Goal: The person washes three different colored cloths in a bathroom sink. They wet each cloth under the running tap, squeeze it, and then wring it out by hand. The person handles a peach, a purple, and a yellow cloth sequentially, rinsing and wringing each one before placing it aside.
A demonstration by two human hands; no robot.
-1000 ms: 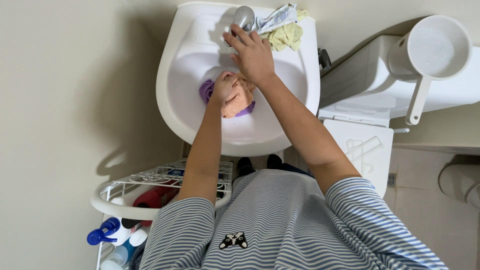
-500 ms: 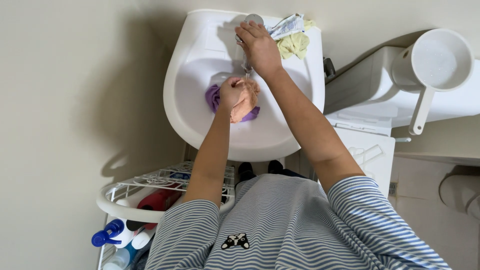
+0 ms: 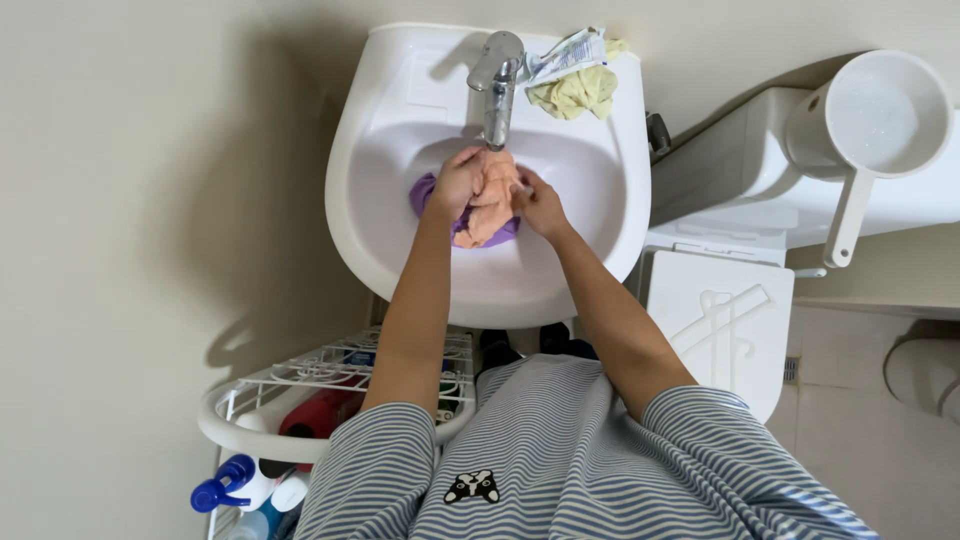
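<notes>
Beige bathroom walls are framing a white ceramic pedestal sink [image 3: 400, 250], with a chrome tap [image 3: 497, 85] at its twelve o'clock. Both hands are meeting under the spout over the basin's middle: the left hand [image 3: 458, 182] is gripping a crumpled peach cloth [image 3: 492, 200] from nine o'clock, the right hand [image 3: 540, 200] is pinching it from three o'clock. A purple cloth [image 3: 425, 190] is lying beneath them. A pale yellow rag [image 3: 575, 92] is sitting at one o'clock on the rim.
</notes>
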